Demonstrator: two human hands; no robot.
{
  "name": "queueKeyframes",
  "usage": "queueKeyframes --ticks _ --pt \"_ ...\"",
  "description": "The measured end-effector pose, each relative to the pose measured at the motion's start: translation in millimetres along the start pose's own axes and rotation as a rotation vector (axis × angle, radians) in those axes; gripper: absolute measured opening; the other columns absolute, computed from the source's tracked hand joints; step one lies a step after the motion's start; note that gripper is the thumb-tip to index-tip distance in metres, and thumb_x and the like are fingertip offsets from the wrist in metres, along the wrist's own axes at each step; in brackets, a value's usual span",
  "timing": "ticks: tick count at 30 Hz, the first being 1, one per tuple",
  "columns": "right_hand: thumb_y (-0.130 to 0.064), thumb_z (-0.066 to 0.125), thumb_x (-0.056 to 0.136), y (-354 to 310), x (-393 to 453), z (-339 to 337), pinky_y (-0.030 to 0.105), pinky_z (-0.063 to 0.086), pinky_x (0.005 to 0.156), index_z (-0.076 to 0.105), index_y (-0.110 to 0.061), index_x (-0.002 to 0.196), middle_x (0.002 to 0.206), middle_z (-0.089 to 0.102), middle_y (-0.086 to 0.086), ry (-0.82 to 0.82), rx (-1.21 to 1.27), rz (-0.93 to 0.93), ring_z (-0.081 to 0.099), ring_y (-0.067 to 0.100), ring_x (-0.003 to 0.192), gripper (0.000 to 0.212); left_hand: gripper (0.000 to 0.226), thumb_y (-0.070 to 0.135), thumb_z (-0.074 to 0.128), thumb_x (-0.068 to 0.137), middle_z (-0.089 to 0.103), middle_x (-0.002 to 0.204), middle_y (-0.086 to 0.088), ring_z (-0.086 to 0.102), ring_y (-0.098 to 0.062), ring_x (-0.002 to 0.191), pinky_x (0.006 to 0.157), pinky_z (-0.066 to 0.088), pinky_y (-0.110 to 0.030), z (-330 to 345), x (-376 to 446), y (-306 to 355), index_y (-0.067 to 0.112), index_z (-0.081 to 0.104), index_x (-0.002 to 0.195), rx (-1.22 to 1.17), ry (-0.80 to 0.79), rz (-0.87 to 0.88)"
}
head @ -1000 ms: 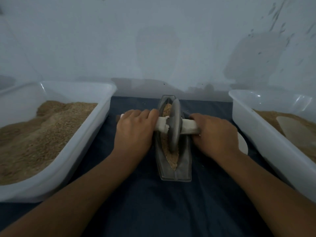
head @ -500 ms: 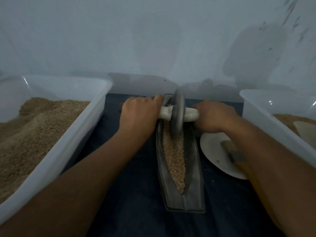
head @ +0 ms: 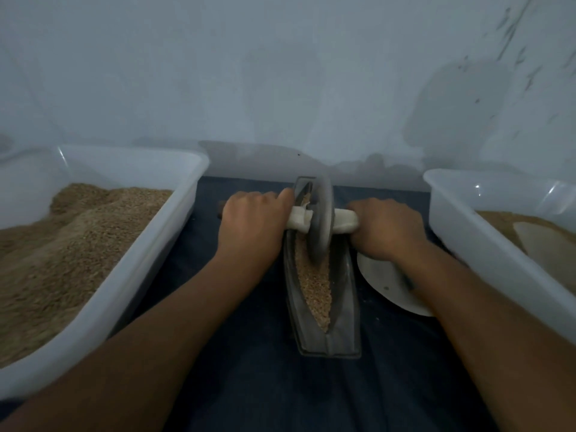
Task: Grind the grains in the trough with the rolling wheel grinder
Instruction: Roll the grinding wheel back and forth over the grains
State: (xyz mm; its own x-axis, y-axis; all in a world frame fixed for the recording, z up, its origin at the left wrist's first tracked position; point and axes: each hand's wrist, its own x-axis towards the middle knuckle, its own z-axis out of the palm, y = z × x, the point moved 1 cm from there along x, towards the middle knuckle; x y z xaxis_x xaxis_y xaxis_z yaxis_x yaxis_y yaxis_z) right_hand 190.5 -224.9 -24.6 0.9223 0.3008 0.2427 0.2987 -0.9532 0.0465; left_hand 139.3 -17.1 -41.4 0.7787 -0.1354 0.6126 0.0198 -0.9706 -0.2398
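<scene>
Since half a second ago the wheel (head: pixel 321 222) has scarcely shifted: it stays at the far end of the trough (head: pixel 324 275), toward 12 o'clock, where a second ago it stood nearer the middle of the trough's length. Both hands keep their grasp on the pale axle handle (head: pixel 299 220) that runs through the wheel's hub. The left hand (head: pixel 254 224) is clenched round the handle's 9 o'clock end, fingers curled over the top; the right hand (head: pixel 388 227) is clenched round its 3 o'clock end.

The wheel stands upright on its rim in the trough's groove. Grains (head: pixel 313 283) lie along the groove from just under the wheel toward 6 o'clock, tapering to a point near the trough's near end, with a little showing beyond the wheel at 12 o'clock. The trough is a grey, boat-shaped piece lying lengthwise from 12 to 6 o'clock on the dark cloth (head: pixel 249 369) that covers the bench.

At 9 o'clock sits a white plastic tub (head: pixel 174 232) heaped with brown grain. At 3 o'clock a second white tub (head: pixel 467 232) holds a finer brown meal with a pale scoop-like shape (head: pixel 542 241) lying in it. Between the trough and that tub, a white plate (head: pixel 380 279) lies on the cloth, partly under the right forearm.
</scene>
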Motion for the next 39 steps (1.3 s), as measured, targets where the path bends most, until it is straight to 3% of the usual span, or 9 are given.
queueKeyframes --ticks 5,8,11,17,22,28,32,36,39 --pt "-0.036 0.063 0.079 -6 -30 5 0.033 0.05 0.065 0.063 -0.036 0.096 0.083 0.065 -0.008 0.2 -0.026 -0.042 0.062 0.021 0.074 0.017 0.026 0.03 0.068 0.082 0.062 0.083 0.007 0.057 -0.015 0.071 0.063 0.032 -0.03 -12 -25 -1 0.029 0.053 0.103 -0.07 0.008 0.002" --pt "-0.034 0.07 0.074 -12 -45 4 0.03 0.039 0.062 0.065 -0.033 0.089 0.076 0.065 -0.008 0.332 -0.057 -0.062 0.062 0.02 0.07 0.016 0.031 0.033 0.066 0.082 0.064 0.089 0.007 0.06 -0.015 0.076 0.066 0.041 -0.03 -23 -37 -4 0.03 0.053 0.11 -0.102 -0.001 0.017" --pt "-0.032 0.071 0.072 -15 -62 5 0.03 0.025 0.062 0.067 -0.033 0.081 0.07 0.063 -0.008 0.485 -0.031 -0.054 0.058 0.018 0.063 0.01 0.032 0.032 0.07 0.077 0.063 0.083 0.007 0.057 -0.015 0.07 0.06 0.033 -0.029 -39 -48 -2 0.028 0.054 0.105 -0.087 -0.005 0.052" --pt "-0.029 0.069 0.064 -20 -79 -6 0.031 0.021 0.069 0.069 -0.035 0.087 0.076 0.065 -0.011 0.638 0.061 -0.146 0.057 0.017 0.07 0.023 0.026 0.03 0.065 0.079 0.064 0.088 0.008 0.057 -0.017 0.075 0.065 0.036 -0.032 -46 -69 -5 0.029 0.057 0.104 -0.245 -0.003 -0.012" --pt "-0.024 0.08 0.066 -17 -78 -3 0.031 0.025 0.069 0.068 -0.033 0.088 0.077 0.065 -0.01 0.536 0.052 -0.121 0.059 0.017 0.07 0.027 0.031 0.03 0.068 0.075 0.06 0.086 0.006 0.056 -0.02 0.074 0.066 0.031 -0.034 -43 -65 -2 0.027 0.057 0.103 -0.204 0.015 0.023" --pt "-0.036 0.069 0.08 -10 -54 5 0.03 0.027 0.065 0.062 -0.038 0.107 0.09 0.066 -0.011 0.35 -0.023 -0.047 0.063 0.015 0.079 0.027 0.039 0.03 0.073 0.076 0.056 0.093 0.004 0.057 -0.018 0.078 0.068 0.032 -0.032 -30 -38 1 0.028 0.05 0.107 -0.106 -0.021 0.057" --pt "-0.032 0.066 0.079 -9 -30 6 0.033 0.046 0.069 0.061 -0.036 0.104 0.088 0.065 -0.008 0.223 -0.003 -0.016 0.062 0.02 0.077 0.026 0.033 0.027 0.069 0.082 0.056 0.096 0.004 0.06 -0.018 0.079 0.067 0.036 -0.031 -18 -20 -2 0.029 0.051 0.11 -0.083 -0.059 0.027" --pt "-0.033 0.065 0.079 -3 -3 2 0.032 0.034 0.061 0.058 -0.037 0.113 0.096 0.066 -0.006 0.081 0.01 -0.028 0.063 0.021 0.085 0.035 0.026 0.028 0.065 0.087 0.056 0.101 0.002 0.06 -0.019 0.079 0.066 0.034 -0.031 -3 0 -3 0.027 0.053 0.111 -0.036 -0.069 0.007" --pt "-0.036 0.067 0.077 -1 14 -2 0.036 0.044 0.069 0.056 -0.043 0.119 0.105 0.065 -0.005 -0.062 0.082 -0.009 0.062 0.023 0.091 0.044 0.021 0.029 0.064 0.089 0.057 0.101 0.002 0.06 -0.019 0.079 0.066 0.033 -0.031 5 14 -2 0.027 0.056 0.108 -0.025 -0.075 -0.003"
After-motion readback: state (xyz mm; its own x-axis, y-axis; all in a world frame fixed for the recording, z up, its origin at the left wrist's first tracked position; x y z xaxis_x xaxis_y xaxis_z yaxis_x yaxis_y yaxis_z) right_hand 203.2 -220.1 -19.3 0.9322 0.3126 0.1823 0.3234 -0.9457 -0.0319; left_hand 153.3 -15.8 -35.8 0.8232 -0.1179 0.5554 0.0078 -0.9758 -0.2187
